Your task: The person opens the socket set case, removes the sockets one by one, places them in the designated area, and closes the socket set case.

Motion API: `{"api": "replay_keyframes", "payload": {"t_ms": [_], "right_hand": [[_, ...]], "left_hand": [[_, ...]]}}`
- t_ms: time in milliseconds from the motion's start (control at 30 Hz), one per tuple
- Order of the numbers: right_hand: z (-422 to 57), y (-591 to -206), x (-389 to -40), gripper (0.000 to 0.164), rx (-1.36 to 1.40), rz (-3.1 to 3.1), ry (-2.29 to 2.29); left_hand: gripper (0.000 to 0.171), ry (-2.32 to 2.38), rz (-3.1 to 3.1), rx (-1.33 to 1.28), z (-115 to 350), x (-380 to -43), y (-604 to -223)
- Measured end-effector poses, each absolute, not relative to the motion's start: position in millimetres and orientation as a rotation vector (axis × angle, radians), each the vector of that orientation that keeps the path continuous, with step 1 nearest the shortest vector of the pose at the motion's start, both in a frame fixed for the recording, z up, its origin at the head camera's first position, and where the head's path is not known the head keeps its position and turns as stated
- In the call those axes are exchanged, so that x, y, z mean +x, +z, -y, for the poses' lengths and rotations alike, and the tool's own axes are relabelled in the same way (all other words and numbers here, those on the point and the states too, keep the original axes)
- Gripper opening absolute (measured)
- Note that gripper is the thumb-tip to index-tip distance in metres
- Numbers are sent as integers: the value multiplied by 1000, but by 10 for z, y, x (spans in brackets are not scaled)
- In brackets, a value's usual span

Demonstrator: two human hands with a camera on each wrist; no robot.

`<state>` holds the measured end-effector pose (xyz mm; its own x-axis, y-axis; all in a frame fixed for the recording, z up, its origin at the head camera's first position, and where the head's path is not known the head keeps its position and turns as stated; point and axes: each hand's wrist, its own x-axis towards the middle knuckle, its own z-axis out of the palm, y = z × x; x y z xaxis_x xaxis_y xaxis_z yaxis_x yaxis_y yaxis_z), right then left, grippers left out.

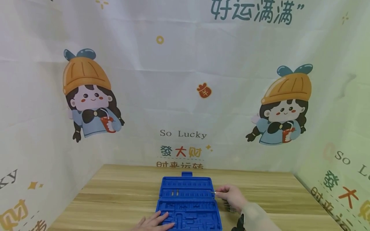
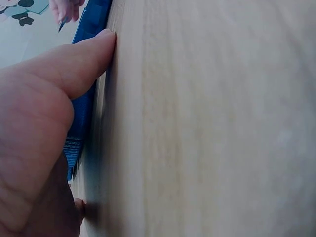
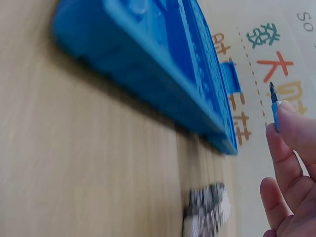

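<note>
A blue plastic tool case (image 1: 202, 210) lies unfolded on the wooden table, its molded slots facing up. My left hand (image 1: 153, 223) rests on the near left part of the case with fingers spread; in the left wrist view its thumb (image 2: 94, 52) lies along the case edge. Just off the right side of the lid half, my right hand (image 1: 232, 195) pinches a screwdriver bit (image 3: 274, 101) between thumb and index finger, its dark tip pointing away from the fingers. Two bits (image 1: 177, 192) stand in the left part of the lid's lower row.
A cluster of small metal bits (image 1: 229, 206) sits on the table (image 1: 274, 199) right of the case, under the right hand. A printed cloth (image 1: 138, 96) hangs behind the table and along both sides. The latch tab (image 1: 187, 174) sticks out at the case's far edge.
</note>
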<state>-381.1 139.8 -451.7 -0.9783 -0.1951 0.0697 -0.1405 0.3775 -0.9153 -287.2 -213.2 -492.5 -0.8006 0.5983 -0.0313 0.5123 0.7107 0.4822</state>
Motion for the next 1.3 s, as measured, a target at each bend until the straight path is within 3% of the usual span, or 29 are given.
{"api": "replay_keyframes", "payload": {"t_ms": [567,1300], "right_hand": [[-1786,-4693,-3532,11,-168,-2668,-1664],[-1793,-4809,-3389,14,-73,-2797,-1621]], "left_hand": [[56,544,-2686,880,2129,-2921,-4820],[58,497,-2668,865,2104,-2922,-4818]]}}
